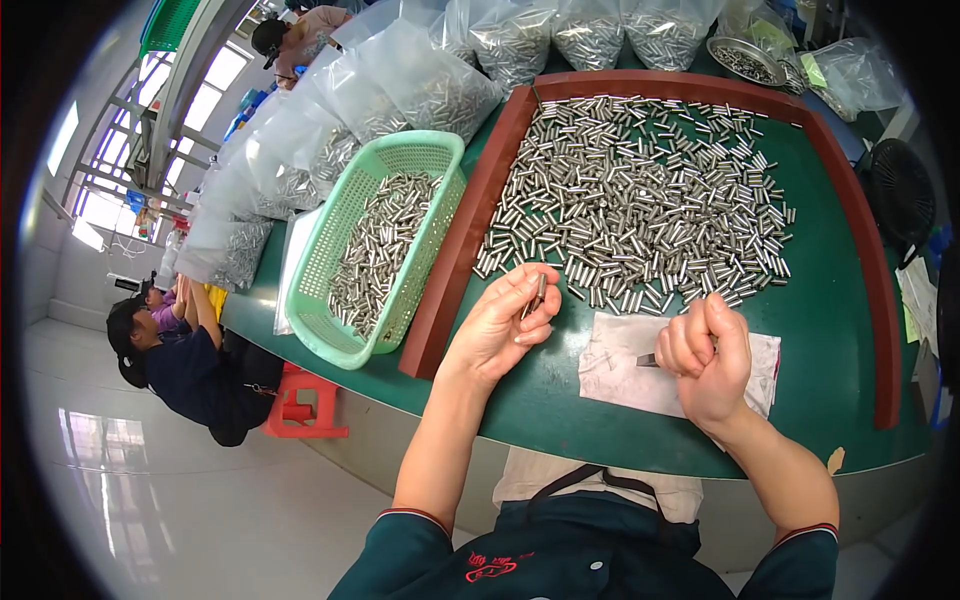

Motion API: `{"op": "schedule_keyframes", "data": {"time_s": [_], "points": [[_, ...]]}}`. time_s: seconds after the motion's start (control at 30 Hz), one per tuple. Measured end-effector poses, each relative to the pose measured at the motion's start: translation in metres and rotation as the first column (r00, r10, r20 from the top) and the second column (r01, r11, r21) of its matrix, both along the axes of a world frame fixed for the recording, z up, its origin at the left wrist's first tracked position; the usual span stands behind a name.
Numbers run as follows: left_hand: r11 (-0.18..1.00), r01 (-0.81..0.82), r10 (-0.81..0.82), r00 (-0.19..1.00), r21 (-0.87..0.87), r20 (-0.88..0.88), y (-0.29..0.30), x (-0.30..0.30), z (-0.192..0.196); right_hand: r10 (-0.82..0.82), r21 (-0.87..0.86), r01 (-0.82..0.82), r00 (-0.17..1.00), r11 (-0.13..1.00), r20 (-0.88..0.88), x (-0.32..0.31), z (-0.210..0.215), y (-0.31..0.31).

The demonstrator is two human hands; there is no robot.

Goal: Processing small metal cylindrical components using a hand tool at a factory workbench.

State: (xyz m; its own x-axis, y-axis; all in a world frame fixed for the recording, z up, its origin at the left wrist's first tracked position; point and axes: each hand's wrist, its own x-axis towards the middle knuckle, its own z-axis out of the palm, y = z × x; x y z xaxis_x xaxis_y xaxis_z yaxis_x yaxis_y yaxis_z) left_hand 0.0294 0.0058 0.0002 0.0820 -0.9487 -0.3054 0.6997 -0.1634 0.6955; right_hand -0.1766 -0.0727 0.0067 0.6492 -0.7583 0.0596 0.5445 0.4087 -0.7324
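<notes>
My left hand [508,322] pinches a small metal pin [536,294] between thumb and fingers, above the near edge of a spread of loose pins [640,200]. Over a stained white cloth [620,365], my right hand [708,355] is closed in a fist. From its left side sticks the end of a flat dark metal tool [647,360]; the rest is hidden in the fingers, so its kind does not show. The spread pins are short, shiny cylinders on the green tabletop [820,330].
A reddish-brown frame [860,220] borders the pins. Left of it stands a green plastic basket [310,290] holding more pins. Clear bags of metal parts [510,45] line the back. A round metal dish [745,60] and a black fan [900,190] are at right. Other people [190,350] sit at left.
</notes>
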Motion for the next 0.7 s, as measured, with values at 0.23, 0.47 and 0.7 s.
{"op": "schedule_keyframes", "data": {"time_s": [0.23,0.47,0.7], "points": [[0.976,-0.218,0.211,0.959,0.018,0.189,-0.005,-0.014,0.010,0.000,0.011,0.000,1.000,1.000,-0.001,0.000,-0.001,-0.001],[0.995,-0.071,0.067,-0.007,-0.068,0.998,-0.006,-0.028,0.003,-0.012,0.021,0.012,1.000,1.000,0.001,0.000,-0.002,-0.001],[0.996,-0.072,0.036,-0.177,-0.049,0.983,-0.009,-0.029,0.000,-0.009,0.020,0.009,1.000,1.000,-0.002,0.000,-0.001,-0.002]]}}
